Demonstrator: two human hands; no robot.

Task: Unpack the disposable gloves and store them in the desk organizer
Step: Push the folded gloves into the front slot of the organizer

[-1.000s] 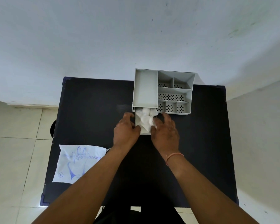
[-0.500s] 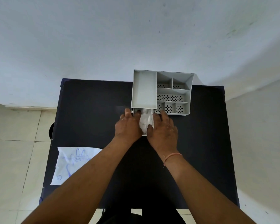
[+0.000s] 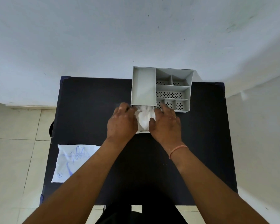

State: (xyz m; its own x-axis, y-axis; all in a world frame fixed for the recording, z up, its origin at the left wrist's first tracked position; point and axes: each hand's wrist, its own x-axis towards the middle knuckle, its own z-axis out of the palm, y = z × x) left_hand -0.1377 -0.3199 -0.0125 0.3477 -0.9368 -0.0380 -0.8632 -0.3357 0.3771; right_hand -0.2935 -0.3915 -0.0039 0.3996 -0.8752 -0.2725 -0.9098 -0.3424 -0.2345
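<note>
On the black table (image 3: 87, 110), a grey desk organizer (image 3: 162, 88) stood at the far edge, its drawer (image 3: 142, 131) pulled out toward the person. White disposable gloves (image 3: 145, 118) lay bunched inside that drawer. The left hand (image 3: 120, 122) and the right hand (image 3: 166, 124) flanked the drawer, fingers curved loosely against its sides and pressing at the gloves' edges. Near the table's front left corner lay the flattened glove packet (image 3: 71, 160), well apart from the organizer.

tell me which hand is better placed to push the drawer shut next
Either, slightly the right hand: both flank the drawer holding the gloves, but the left hand covers more of its front edge.
</note>
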